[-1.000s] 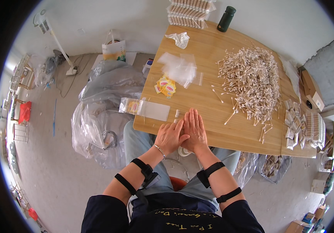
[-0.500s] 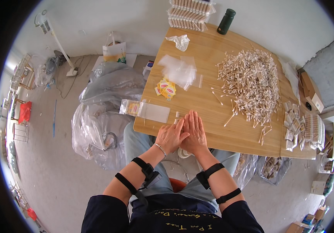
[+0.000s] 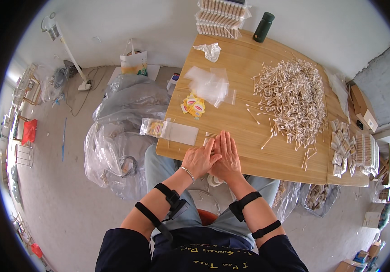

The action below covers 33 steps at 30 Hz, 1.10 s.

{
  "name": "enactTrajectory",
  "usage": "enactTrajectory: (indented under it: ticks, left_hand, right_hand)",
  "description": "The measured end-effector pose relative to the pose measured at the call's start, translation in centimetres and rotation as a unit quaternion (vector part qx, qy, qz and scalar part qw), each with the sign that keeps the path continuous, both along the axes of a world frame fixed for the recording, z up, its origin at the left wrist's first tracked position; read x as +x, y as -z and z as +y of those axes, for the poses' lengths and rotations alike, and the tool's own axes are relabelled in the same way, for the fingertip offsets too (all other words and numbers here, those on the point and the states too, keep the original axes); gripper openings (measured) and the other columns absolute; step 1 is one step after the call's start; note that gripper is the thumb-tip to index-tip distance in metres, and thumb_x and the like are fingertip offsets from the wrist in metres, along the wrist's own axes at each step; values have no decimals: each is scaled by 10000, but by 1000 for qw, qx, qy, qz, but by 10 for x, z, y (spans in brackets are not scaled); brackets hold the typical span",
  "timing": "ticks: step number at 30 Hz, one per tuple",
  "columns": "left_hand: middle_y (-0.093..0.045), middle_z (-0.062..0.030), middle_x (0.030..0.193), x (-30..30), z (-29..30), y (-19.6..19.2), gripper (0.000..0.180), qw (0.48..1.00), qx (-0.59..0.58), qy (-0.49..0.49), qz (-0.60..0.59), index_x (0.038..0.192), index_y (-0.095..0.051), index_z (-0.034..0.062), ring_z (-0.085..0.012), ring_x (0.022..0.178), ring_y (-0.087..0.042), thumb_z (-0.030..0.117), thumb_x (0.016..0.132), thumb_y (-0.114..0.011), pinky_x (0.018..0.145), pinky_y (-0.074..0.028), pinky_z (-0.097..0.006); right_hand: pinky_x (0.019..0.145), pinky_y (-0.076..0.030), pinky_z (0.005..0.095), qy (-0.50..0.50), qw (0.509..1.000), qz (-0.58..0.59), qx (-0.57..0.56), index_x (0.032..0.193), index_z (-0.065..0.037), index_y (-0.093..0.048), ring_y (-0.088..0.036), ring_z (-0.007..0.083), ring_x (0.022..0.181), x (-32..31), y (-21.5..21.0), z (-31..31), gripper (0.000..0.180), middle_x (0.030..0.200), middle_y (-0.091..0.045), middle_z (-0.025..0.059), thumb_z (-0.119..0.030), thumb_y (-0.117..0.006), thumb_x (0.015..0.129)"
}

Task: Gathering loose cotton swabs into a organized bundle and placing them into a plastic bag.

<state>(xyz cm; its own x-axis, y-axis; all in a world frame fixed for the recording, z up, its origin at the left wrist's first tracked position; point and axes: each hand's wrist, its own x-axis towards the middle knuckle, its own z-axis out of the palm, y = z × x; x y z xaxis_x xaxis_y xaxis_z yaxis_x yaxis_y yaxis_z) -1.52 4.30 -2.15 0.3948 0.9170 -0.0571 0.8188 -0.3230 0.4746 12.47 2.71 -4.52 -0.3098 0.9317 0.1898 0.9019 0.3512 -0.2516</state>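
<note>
Cotton swabs (image 3: 210,134) bunched at near edge of wooden table (image 3: 281,164)

In the head view, the small batch lies toward the table's near-left corner, its exposed ends just ahead of the left hand (image 3: 197,162) and just left of the right hand's (image 3: 225,156) fingers. The sticks appear to run along the near edge, though mostly covered; both hands are about equally close. The right reaches forward, fingers straight and together; the left angles inward, its thumb against the right. Whether either grips swabs cannot be told. A loose pile (image 3: 292,102) covers the table's right side.
</note>
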Motion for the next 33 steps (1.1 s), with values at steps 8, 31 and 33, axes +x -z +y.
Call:
enactTrajectory:
  ticks: [8,31,33]
  left_hand:
    - [-680,-208,796,3,5,-16,694,998,-53,-16,22,1407,-347,35,-381,732,-666,517,926,-480,652,-522,-469]
    - [-624,-135,960,1,70,11,117,987,29,-53,-146,952,-638,31,-312,898,-630,121,898,-586,749,-518,-389]
    - [-588,-160,1209,5,49,13,291,919,52,-124,-371,1192,-591,11,-274,1109,-591,186,967,-537,917,-482,-351]
  right_hand:
    - [1170,-166,462,4,1000,-1,-1,1405,86,-309,-208,398,1427,0,-3,0,855,1500,-235,298,-441,-574,786]
    - [1180,-156,446,-3,996,33,-81,1423,107,-248,-150,373,1447,1,-17,-2,1174,1513,-209,275,-601,-759,638]
    - [1180,-156,448,5,996,33,-88,1420,108,-250,-155,375,1445,3,-16,-2,1160,1510,-216,275,-592,-754,645]
